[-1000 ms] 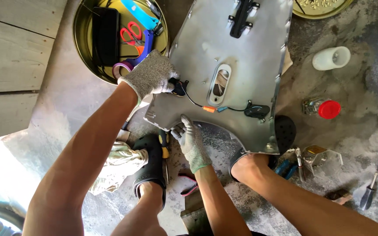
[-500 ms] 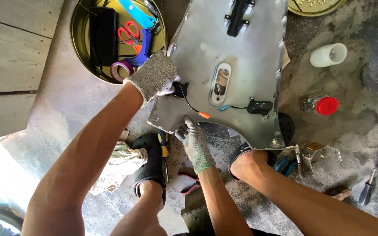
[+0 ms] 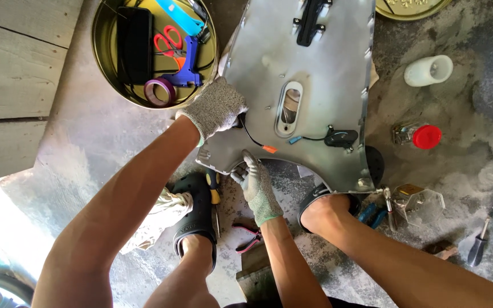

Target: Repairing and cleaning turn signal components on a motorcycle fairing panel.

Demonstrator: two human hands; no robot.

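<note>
A silver metal panel lies on the concrete floor in front of me. It has an oval slot, a black bracket at its top, and a thin black wire with an orange connector. My left hand, in a grey knit glove, is closed on the panel's left edge where the black wire begins. My right hand, also gloved, pinches the panel's lower edge just below the orange connector. A second black wired part sits near the panel's lower right.
A round metal tin at upper left holds red scissors, a purple tape roll, a blue tool and a black box. On the floor lie pink-handled pliers, a yellow-black screwdriver, blue pliers, a white cup, a red-lidded jar and another screwdriver. My feet in black clogs flank the right hand.
My left hand has shifted slightly right and down along the panel's left edge. The right hand stays at the lower edge, and the view has drifted a little.
</note>
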